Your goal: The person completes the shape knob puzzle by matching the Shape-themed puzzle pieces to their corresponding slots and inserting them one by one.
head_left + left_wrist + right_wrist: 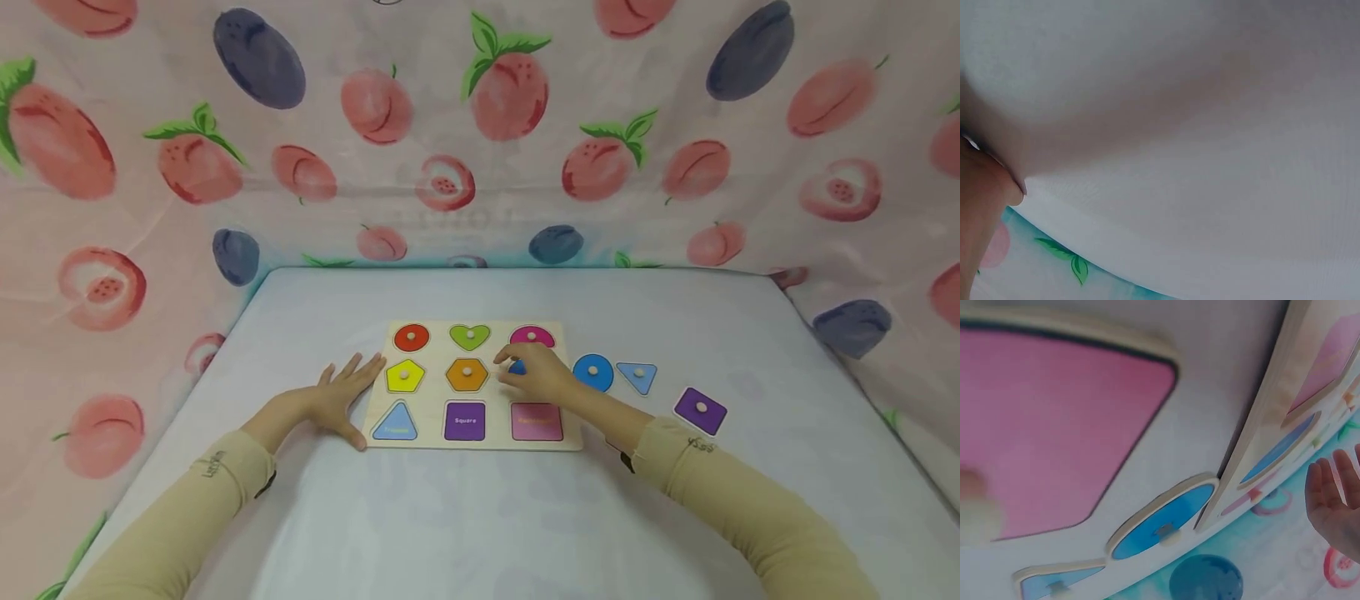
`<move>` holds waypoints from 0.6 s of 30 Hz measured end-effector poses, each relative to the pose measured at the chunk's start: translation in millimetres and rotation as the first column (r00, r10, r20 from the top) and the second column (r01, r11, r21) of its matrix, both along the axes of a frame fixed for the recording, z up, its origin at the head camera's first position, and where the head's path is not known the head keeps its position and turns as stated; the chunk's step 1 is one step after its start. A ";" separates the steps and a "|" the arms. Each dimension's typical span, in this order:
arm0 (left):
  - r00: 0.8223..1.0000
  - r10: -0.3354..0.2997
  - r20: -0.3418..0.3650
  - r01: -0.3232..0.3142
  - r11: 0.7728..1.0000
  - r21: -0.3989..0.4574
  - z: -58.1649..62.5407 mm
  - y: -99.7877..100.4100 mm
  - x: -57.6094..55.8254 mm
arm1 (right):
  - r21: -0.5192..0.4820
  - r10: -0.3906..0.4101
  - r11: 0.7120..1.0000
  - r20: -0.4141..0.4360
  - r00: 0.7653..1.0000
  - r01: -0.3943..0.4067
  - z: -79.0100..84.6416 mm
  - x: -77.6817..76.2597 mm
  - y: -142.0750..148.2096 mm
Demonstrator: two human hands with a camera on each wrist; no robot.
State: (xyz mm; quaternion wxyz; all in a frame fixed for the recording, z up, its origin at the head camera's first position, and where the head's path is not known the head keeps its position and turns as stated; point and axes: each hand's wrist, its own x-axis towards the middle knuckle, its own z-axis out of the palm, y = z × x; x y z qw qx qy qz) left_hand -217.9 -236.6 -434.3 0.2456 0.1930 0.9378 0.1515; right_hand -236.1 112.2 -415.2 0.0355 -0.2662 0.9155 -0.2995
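A wooden shape puzzle board lies on the white table. My left hand is spread at its left edge, fingertips and thumb right by the rim. Over the right part of the board is my right hand, with loosely bent fingers and nothing between them; it partly covers a blue round recess. Close to its fingertips, the orange hexagon piece sits in the board. Knobbed red, green, yellow and magenta pieces also sit in place. The front row shows bare triangle, square and rectangle recesses.
Right of the board lie a blue circle piece, a light blue triangle piece and a purple square piece. A pink rectangle piece fills the right wrist view's left side. Fruit-patterned cloth hangs behind the table.
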 end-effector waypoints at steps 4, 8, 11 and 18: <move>1.000 0.008 0.002 -0.008 1.000 -0.009 4.8 -1.6 0.3 | 0.011 -0.037 0.999 0.035 0.999 0.037 8.0 2.2 11.1; 1.000 0.014 0.009 -0.014 1.000 0.008 7.2 -2.2 3.2 | 0.023 -0.068 0.998 0.065 0.996 0.066 14.7 6.0 24.3; 1.000 0.012 0.017 -0.012 1.000 0.012 6.0 -2.1 5.0 | 0.034 -0.070 0.997 0.054 0.996 0.068 17.0 7.8 37.2; 1.000 0.001 0.003 -0.001 1.000 0.000 3.6 -2.2 4.3 | 0.067 -0.044 0.997 -0.006 0.999 0.044 14.5 2.5 74.8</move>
